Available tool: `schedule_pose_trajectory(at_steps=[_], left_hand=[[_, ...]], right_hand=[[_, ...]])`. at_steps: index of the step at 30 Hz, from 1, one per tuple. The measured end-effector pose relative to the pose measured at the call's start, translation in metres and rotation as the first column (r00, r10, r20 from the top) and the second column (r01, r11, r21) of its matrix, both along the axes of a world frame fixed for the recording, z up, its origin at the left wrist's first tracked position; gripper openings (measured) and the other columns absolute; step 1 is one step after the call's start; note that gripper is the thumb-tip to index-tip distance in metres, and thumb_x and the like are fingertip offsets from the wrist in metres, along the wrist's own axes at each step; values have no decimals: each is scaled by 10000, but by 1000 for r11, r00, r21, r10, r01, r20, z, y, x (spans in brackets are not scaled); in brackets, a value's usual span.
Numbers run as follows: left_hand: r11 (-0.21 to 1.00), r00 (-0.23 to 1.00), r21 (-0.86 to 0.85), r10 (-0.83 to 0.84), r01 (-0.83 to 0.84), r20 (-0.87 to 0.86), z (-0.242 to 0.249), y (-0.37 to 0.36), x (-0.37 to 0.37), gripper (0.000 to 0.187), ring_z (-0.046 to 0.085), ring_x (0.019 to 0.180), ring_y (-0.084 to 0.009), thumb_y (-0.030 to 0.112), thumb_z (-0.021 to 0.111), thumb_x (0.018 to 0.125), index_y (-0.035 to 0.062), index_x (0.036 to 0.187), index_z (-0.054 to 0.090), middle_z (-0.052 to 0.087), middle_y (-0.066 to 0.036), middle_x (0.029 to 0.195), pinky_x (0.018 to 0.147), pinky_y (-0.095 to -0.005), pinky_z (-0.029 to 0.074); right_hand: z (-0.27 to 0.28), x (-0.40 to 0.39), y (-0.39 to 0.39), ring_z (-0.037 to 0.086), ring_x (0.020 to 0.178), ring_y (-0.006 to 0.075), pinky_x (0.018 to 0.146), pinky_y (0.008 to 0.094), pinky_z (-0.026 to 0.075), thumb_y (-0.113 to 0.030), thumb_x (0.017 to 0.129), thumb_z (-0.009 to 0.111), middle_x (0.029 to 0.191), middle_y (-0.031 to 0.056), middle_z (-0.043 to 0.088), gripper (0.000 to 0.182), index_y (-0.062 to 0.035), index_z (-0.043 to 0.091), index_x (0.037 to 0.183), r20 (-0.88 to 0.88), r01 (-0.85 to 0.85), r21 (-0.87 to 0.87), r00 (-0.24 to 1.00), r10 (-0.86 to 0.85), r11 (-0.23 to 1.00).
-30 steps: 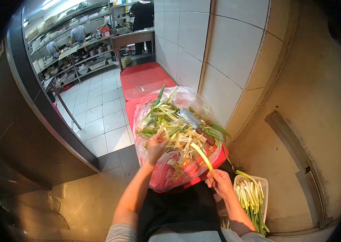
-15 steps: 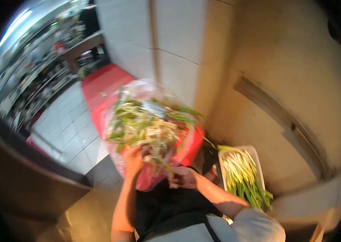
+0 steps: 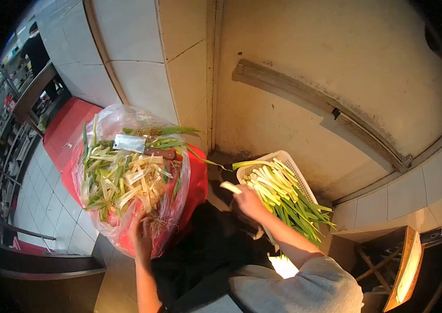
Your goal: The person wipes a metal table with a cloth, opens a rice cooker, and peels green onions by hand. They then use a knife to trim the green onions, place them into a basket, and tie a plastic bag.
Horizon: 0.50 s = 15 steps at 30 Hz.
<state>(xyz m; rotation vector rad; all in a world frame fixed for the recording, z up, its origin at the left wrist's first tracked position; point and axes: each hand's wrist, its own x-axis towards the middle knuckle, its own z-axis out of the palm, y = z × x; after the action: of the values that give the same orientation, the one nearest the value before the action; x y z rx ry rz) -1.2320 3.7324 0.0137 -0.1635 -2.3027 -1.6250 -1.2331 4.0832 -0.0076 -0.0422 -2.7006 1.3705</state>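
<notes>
My right hand [image 3: 250, 204] is closed round a green onion [image 3: 230, 187], its pale end poking out to the left, beside a white basket [image 3: 295, 169]. Trimmed green onions [image 3: 278, 195] fill that basket, white ends toward the far side and green leaves toward me. My left hand [image 3: 140, 235] is at the near edge of a heap of onion peelings and roots [image 3: 142, 182], fingers curled together; what they hold is hidden. The heap lies on a clear plastic bag [image 3: 174, 221]. Across its far side rests a cleaver [image 3: 129, 143] with a wooden handle.
Under the bag is a red surface [image 3: 196, 180]. A tiled wall [image 3: 137, 31] and a stained wall panel with a metal rail [image 3: 304, 94] stand ahead. A small wooden stool [image 3: 403, 266] is at lower right. A person in dark clothes [image 3: 35, 52] stands far left.
My right hand has moved from beside the heap to the basket with a green onion. My left hand stays by the peelings. The view has turned right and become sharper.
</notes>
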Motion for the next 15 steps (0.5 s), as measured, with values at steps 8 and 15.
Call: schedule_pose_trajectory(at_steps=[8, 15], left_hand=[[890, 967, -384, 193, -244, -168, -46, -12, 20, 118, 576, 843, -310, 25, 516, 837, -7, 924, 591, 602, -152, 887, 755, -362, 455], [892, 973, -392, 189, -225, -129, -50, -11, 17, 108, 576, 828, -298, 19, 508, 844, -26, 896, 591, 601, -153, 888, 748, -355, 454]], right_hand=[[-67, -36, 110, 474, 1034, 303, 871, 465, 378, -181, 806, 513, 1142, 156, 497, 382, -43, 506, 1162, 54, 198, 630, 954, -296, 751], [-107, -127, 58, 439, 1061, 268, 877, 452, 358, -154, 826, 439, 1102, 90, 498, 358, -111, 501, 1176, 82, 94, 688, 975, -207, 719]])
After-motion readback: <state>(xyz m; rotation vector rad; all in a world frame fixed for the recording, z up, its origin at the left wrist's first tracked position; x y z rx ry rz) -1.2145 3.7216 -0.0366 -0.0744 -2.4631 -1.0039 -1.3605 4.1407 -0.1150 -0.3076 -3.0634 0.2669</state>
